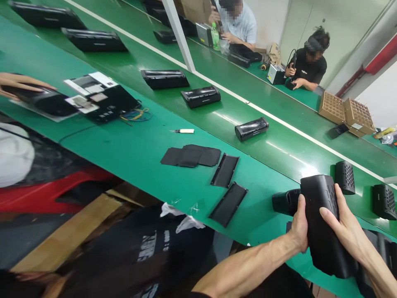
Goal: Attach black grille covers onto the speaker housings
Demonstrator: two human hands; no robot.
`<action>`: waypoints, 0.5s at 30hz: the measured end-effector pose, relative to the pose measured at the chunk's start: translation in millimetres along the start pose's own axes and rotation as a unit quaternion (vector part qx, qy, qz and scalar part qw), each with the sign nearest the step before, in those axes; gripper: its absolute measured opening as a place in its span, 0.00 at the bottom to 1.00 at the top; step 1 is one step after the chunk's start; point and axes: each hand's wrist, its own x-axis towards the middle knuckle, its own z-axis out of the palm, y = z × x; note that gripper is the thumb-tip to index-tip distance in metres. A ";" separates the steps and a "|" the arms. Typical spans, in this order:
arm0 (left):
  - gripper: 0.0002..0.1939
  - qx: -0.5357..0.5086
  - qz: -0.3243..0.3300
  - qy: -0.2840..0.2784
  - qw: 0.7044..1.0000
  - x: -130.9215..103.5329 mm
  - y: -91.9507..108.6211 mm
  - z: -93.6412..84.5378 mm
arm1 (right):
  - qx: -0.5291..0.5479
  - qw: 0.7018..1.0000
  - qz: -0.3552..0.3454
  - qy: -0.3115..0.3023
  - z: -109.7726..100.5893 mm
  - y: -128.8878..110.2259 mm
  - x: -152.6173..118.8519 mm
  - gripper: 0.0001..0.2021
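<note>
Between my two hands is a black plastic housing (325, 231), tilted, with a pattern of cut-outs along its upper right side. My left hand (299, 227) grips its left side, thumb up along the edge. On the other side my right hand (349, 231) wraps round it, the thumb lying across the smooth face. Just behind my left hand, another black housing (285, 202) rests on the green bench, partly covered. Two black curved panels (228, 203) lie to the left, beside a spread of thin black sheets (190, 156).
Several black units (252, 129) stand along the green conveyor (279, 142). A pale-handled tool (185, 131) lies near a boxy device (102, 99) with wires. At left, a co-worker's hand (25, 82) rests on a black unit. Two people sit across, near partitioned cartons (331, 106).
</note>
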 end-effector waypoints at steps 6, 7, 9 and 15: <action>0.42 0.027 0.013 0.017 0.999 1.7 -5.4 5.9 | 0.007 1.000 -0.012 -0.003 -5.4 8.3 4.9 0.55; 0.43 0.028 0.011 0.019 0.999 3.7 -6.0 7.1 | 0.008 1.000 -0.017 -0.008 -8.7 8.5 8.0 0.54; 0.44 0.024 -0.002 0.006 1.000 8.7 -5.4 12.3 | 0.006 0.999 -0.037 -0.018 -19.0 8.6 12.9 0.53; 0.46 0.014 0.010 -0.048 0.999 20.9 15.3 47.3 | 0.011 0.981 -0.171 0.088 -31.3 21.6 -26.8 0.50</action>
